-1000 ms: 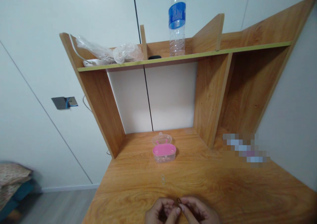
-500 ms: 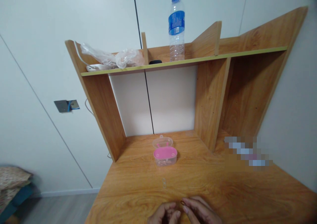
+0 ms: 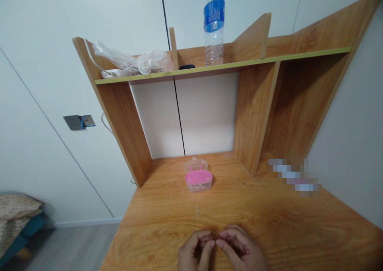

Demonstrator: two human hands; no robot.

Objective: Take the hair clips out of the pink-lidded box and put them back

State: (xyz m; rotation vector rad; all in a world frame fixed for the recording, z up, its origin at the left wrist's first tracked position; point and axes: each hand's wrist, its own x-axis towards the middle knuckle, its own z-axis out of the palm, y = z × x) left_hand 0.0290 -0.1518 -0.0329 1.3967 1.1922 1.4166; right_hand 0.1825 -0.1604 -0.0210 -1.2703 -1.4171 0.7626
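My left hand [image 3: 195, 250] and my right hand [image 3: 241, 248] meet fingertip to fingertip over the near part of the desk. Pinched between them is a small dark loop [image 3: 216, 236], thin like a rubber band or hair tie, mostly covered by the fingers. Both hands are closed on it. Beyond them a small clear piece [image 3: 196, 211] lies flat on the wood, its kind too faint to make out. Farther back stands a clear plastic box [image 3: 198, 186] with a pink inner cover; its transparent lid [image 3: 195, 165] is tipped back.
The wooden desk [image 3: 155, 227] has a shelf unit [image 3: 254, 115] at its back. On the upper shelf are a water bottle [image 3: 214, 15], a crumpled plastic bag [image 3: 152, 61] and a small black object [image 3: 187, 67]. A pixelated item [image 3: 295, 177] lies at right.
The left fingertips have come together with the right ones at the dark loop, which only the right hand held before. Both hands sit slightly higher in view; the camera has tilted down a little.
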